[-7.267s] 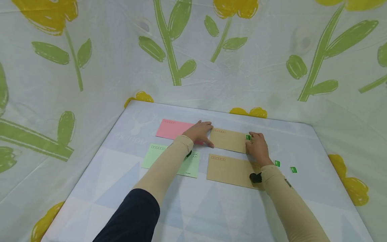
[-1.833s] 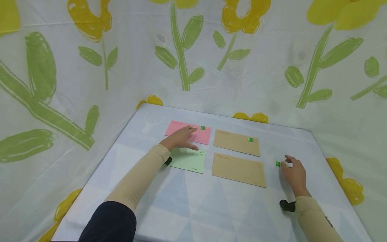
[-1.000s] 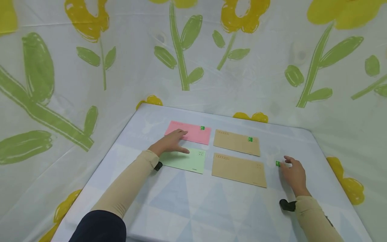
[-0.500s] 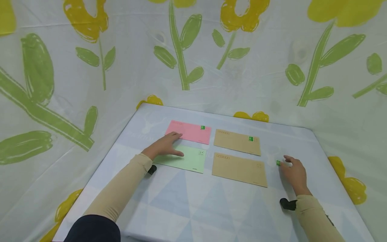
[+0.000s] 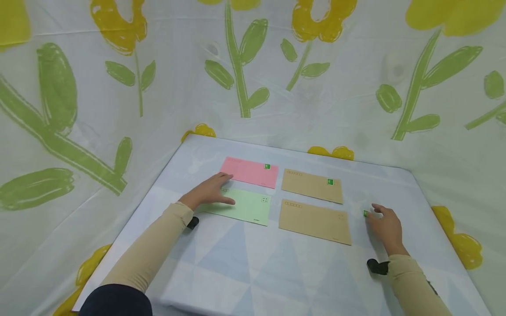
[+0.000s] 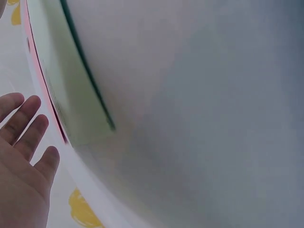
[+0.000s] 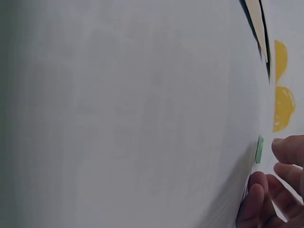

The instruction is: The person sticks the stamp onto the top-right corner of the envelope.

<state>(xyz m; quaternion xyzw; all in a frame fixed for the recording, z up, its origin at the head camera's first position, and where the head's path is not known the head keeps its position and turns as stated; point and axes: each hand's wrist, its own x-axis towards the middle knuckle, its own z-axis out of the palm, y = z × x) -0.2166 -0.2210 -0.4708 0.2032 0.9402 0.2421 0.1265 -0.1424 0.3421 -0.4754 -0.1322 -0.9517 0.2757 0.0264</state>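
Left hand (image 5: 207, 192), loose, moves left, mostly uncovering pink envelope (image 5: 253, 173); right hand (image 5: 387, 226) by stamp (image 5: 365, 213) toward table's (image 5: 423, 232) right edge, grip unclear.

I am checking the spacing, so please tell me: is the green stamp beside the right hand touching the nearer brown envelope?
Apart. The head view shows tablecloth between the green stamp and the right edge of the nearer brown envelope.

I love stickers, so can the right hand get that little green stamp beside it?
Probably yes: the right hand is right beside the little green stamp, and nothing seems in the way.
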